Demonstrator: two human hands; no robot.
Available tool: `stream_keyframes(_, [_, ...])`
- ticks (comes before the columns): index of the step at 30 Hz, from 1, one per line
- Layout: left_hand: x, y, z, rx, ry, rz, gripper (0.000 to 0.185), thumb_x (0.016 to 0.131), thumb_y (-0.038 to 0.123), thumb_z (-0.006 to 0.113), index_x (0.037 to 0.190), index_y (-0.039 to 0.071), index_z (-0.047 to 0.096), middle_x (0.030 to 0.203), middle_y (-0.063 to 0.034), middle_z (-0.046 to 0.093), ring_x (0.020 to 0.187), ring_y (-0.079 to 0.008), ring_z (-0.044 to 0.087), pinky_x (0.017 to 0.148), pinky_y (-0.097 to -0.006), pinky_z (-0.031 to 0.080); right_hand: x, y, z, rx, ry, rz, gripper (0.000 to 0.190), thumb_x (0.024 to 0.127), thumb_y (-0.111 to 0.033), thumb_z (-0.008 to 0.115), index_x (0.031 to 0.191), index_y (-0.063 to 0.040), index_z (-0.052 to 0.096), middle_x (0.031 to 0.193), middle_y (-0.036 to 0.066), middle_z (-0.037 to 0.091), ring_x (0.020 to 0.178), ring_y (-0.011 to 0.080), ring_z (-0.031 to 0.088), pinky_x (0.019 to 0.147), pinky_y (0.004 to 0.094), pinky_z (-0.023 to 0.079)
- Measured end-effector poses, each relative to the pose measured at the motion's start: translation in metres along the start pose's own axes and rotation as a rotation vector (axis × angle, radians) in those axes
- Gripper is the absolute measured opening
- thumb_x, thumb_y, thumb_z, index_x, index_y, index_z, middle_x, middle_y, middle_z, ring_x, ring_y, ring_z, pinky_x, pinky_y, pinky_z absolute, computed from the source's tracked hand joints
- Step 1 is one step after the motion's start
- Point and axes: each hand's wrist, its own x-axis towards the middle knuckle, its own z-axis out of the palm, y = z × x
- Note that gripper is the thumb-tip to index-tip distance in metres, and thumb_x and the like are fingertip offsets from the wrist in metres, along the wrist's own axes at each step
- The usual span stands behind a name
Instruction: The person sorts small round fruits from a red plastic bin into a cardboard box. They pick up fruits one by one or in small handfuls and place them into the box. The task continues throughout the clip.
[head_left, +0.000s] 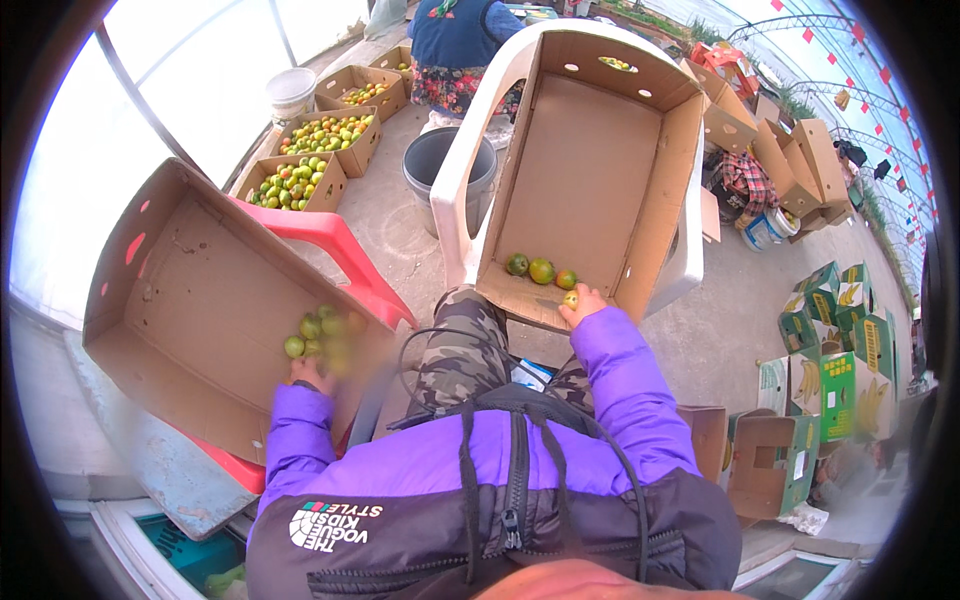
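My right hand (586, 306) grips a yellowish tomato (571, 299) at the near end of a cardboard box (585, 150). Beside it, a dark green tomato (517, 264), a green-orange tomato (541, 271) and a reddish tomato (566, 279) lie in a row along that end. The box rests on a white plastic chair (454, 187). My left hand (309, 373) is inside a second cardboard box (217, 292), touching a small group of green tomatoes (310, 325) at its near right corner; its fingers are partly hidden and a blur covers part of the group. This box leans on a red plastic chair (337, 232).
Boxes of tomatoes (296, 184) stand at the upper left, near a grey bucket (450, 161) and a white bucket (291, 90). A person (461, 45) sits beyond; another person (750, 180) is at the right by empty cartons (787, 165). Banana cartons (836, 390) are stacked at the right.
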Motion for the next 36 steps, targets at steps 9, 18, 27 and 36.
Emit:
stream_keyframes(9, [-0.007,0.043,-0.008,0.103,-0.117,0.067,0.057,0.07,0.032,0.072,0.118,0.008,0.053,0.111,-0.0229,0.052,0.105,-0.0399,0.052,0.091,-0.0451,0.044,-0.002,-0.004,0.008,0.007,0.102,0.056,0.06,0.08,-0.032,0.064,0.132,-0.011,0.043,0.115,0.023,0.053,0.106,0.0385,0.055,0.089,0.0457,0.046])
stream_keyframes(18, [-0.005,0.047,-0.006,0.068,-0.148,0.019,0.061,0.068,0.026,0.074,0.119,0.006,0.049,0.112,-0.023,0.053,0.101,-0.0374,0.056,0.089,-0.0422,0.045,-0.011,-0.007,-0.002,0.023,0.089,0.085,0.057,0.082,-0.029,0.062,0.132,-0.01,0.043,0.119,0.022,0.052,0.109,0.0381,0.053,0.092,0.0454,0.045])
stream_keyframes(27, [-0.001,0.141,-0.057,-0.981,-0.141,0.301,0.055,0.079,0.002,0.064,0.127,0.001,0.035,0.117,-0.0139,0.051,0.105,-0.0211,0.055,0.091,-0.0326,0.045,-0.018,-0.101,-0.029,0.855,-0.171,-0.458,0.056,0.084,-0.032,0.064,0.129,-0.003,0.047,0.117,0.019,0.056,0.096,0.0239,0.061,0.084,0.0343,0.048])
stream_keyframes(36, [-0.015,0.187,-0.066,-1.174,-0.476,0.388,0.043,0.084,-0.001,0.058,0.123,0.004,0.043,0.106,-0.0102,0.056,0.096,-0.0154,0.056,0.084,-0.0295,0.046,-0.05,-0.142,-0.037,1.187,-0.702,-0.489,0.056,0.082,-0.028,0.068,0.128,-0.006,0.045,0.104,0.01,0.058,0.086,0.0188,0.059,0.072,0.032,0.049])
